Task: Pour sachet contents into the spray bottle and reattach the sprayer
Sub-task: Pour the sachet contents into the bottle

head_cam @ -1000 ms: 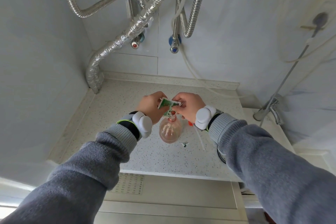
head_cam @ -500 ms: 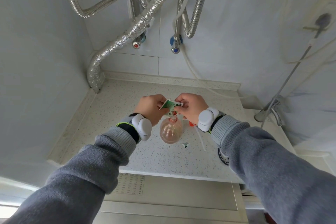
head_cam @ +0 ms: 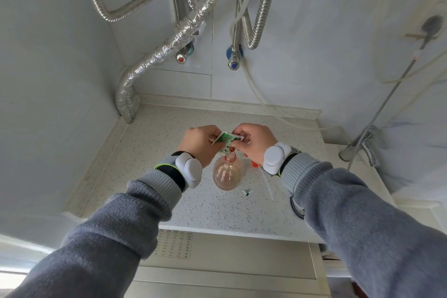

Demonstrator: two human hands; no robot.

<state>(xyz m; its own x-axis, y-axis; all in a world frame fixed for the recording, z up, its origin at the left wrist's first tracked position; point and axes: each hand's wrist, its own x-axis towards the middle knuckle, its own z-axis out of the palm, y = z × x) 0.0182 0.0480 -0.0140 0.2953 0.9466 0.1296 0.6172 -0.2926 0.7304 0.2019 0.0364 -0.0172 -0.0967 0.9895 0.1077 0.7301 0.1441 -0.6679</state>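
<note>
A clear spray bottle (head_cam: 227, 173) with pinkish liquid stands upright and uncapped on the speckled counter (head_cam: 150, 176). Just above its open neck, a small green and white sachet (head_cam: 227, 140) is tilted with its lower corner at the mouth. My left hand (head_cam: 200, 143) pinches the sachet's left end and my right hand (head_cam: 254, 143) pinches its right side. The sprayer, orange with a white dip tube (head_cam: 267, 185), lies on the counter under my right wrist, mostly hidden.
A torn-off green and white sachet scrap (head_cam: 247, 192) lies right of the bottle. Foil-wrapped pipe (head_cam: 150, 60), metal hoses and two wall valves (head_cam: 233, 63) hang behind. A shower tap (head_cam: 362, 147) sits at right. A white appliance (head_cam: 217, 261) is below the counter edge.
Both hands keep pinching the sachet over the bottle mouth; the sachet's lower corner has dipped slightly closer to the neck. The bottle has not moved.
</note>
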